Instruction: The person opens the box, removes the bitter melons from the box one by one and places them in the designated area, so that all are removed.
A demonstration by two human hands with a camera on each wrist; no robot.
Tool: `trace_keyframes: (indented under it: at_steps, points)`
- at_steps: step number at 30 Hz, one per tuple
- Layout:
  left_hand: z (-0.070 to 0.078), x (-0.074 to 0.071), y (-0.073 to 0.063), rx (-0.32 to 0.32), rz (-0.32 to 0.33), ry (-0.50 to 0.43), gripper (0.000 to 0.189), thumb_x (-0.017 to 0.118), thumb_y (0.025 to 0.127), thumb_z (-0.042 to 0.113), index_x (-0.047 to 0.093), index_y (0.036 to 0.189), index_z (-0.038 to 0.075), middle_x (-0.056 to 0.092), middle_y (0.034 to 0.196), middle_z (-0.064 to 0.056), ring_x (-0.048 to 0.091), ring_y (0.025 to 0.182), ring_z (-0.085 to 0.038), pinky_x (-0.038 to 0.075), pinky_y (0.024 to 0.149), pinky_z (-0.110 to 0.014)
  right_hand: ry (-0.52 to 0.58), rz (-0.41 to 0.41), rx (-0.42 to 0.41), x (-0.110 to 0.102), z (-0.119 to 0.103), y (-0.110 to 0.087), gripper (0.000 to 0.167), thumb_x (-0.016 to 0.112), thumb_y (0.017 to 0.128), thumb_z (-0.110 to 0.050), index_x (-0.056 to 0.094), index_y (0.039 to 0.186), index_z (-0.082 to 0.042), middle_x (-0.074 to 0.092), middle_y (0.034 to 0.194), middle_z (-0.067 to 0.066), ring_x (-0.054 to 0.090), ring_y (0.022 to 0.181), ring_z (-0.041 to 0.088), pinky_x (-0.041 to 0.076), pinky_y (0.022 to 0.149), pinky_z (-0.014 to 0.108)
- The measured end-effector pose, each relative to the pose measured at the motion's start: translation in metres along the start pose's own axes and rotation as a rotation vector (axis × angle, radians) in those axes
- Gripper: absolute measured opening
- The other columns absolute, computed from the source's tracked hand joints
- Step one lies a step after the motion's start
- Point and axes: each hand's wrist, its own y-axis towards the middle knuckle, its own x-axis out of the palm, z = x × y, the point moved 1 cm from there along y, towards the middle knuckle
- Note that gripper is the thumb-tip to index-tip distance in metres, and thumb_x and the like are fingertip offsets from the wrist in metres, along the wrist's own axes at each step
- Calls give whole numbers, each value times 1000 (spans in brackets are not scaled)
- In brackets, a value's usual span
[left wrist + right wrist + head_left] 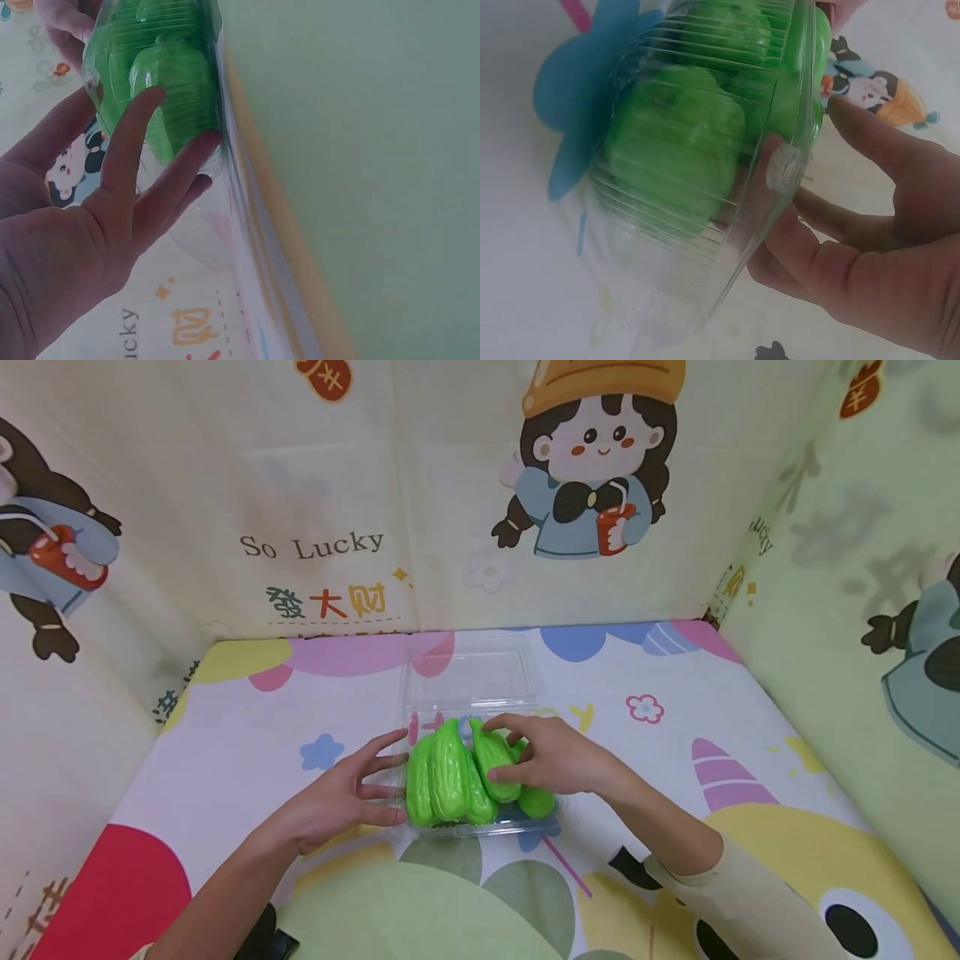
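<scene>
A clear plastic clamshell box (pixel 480 832) sits on the table with its lid (pixel 472 681) folded back. Several glossy green toy bitter melons (pixel 450 772) lie side by side in it, also seen through its ribbed wall in the left wrist view. My left hand (pixel 341 797) spreads its fingers along the box's left side, fingertips (pixel 154 94) at the wall. Over the right part of the box, my right hand (pixel 558 756) grips one bitter melon (pixel 491 764) between thumb and fingers. This melon leans above its neighbours. Another bitter melon (pixel 536 802) shows under that hand.
A patterned cloth (pixel 360 693) covers the table. Printed fabric walls (pixel 450 485) rise at the back and both sides. A dark object (pixel 277 939) lies by my left forearm at the near edge.
</scene>
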Motion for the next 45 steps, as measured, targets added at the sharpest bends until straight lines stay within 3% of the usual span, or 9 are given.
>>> trace_keyframes:
  at_steps: [7,15,22,34,45]
  points:
    - [1,0,1,1,2,3,110,82,87,3,13,169,25,19,170,-28,50,140,-50,59,95,-44,-20,9,-1,4,-2,2,63,86,87,-33,61,143,-21,67,123,16,72,87,16,56,78,33]
    - [0,1,0,-14,18,-8,110,84,85,3,14,168,26,22,169,-26,52,138,-48,59,94,-43,-62,8,-47,7,-4,4,59,89,84,-35,66,137,-22,69,110,4,63,75,17,50,68,30]
    - [0,1,1,-9,27,-6,112,85,84,3,15,168,25,23,169,-26,52,137,-48,59,93,-42,-69,33,-46,10,-4,5,57,92,79,-30,69,131,-22,69,110,3,62,73,16,50,70,30]
    - [-2,2,1,-18,26,-4,112,85,84,4,15,168,26,22,169,-25,53,137,-46,59,93,-44,-36,64,14,12,-5,3,57,92,77,-23,68,129,-25,69,111,6,65,76,16,52,71,32]
    - [-4,2,1,-12,36,5,113,86,83,4,16,168,26,23,169,-26,53,137,-46,59,93,-44,-8,93,46,3,-2,-3,56,89,78,-22,67,129,-29,68,122,11,70,93,20,55,77,35]
